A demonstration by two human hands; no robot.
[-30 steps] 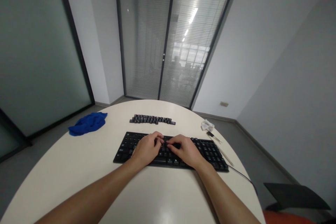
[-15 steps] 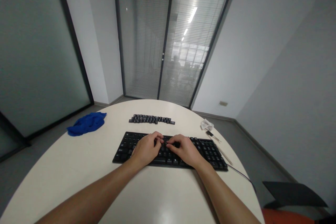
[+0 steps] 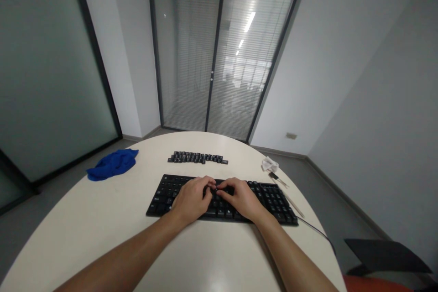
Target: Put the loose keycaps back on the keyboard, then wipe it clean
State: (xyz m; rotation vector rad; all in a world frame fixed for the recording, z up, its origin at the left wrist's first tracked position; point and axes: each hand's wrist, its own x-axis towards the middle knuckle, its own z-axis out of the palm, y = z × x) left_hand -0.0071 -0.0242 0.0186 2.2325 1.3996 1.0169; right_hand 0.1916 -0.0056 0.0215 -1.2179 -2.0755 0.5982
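A black keyboard (image 3: 160, 196) lies across the round table in front of me. Over its middle keys, my left hand (image 3: 192, 198) curls with thumb and fingertips drawn in. My right hand (image 3: 242, 196) is pinched just beside it, the fingertips of both hands almost meeting. Whatever sits in either pinch is too small and dark to make out. Beyond the keyboard, several loose black keycaps (image 3: 195, 158) are laid out in rows.
A crumpled blue cloth (image 3: 112, 164) lies at the table's left edge. On the right are a crumpled white tissue (image 3: 269, 164), a small brush (image 3: 278, 179) and a thin stick (image 3: 294, 204). The keyboard cable (image 3: 316, 228) runs over the right edge, near a chair (image 3: 386, 255).
The left hand has shifted slightly right, bringing its fingertips closer to the right hand's. The whole view sits a little lower; the keycaps and other items stay in place.
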